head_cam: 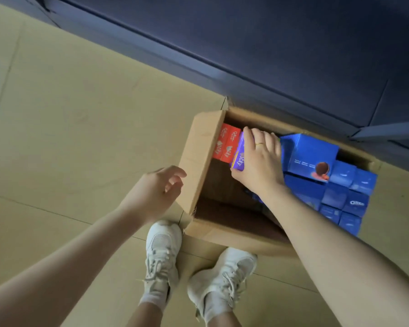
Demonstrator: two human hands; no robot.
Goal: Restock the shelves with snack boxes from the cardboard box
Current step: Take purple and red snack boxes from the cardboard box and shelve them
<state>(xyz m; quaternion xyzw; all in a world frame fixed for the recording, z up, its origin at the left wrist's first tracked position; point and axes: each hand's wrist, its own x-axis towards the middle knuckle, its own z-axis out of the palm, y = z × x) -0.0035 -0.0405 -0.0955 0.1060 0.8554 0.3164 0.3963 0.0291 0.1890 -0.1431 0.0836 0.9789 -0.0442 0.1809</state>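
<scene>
My left hand [155,187] hung relaxed, empty, by the cardboard box [200,161] flap; inside sat red Pocky boxes [226,142], then the purple Pocky box [240,153] my right hand [260,161] gripped, then stacked Oreo boxes [335,182]. I judged restocking far from finished, with much stock left

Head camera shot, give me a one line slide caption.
Right hand grips a purple snack box inside the open cardboard box.

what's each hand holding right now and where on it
The right hand grips the purple snack box across its upper face, thumb at the near end, fingers over the far end. The left hand holds nothing.
</scene>
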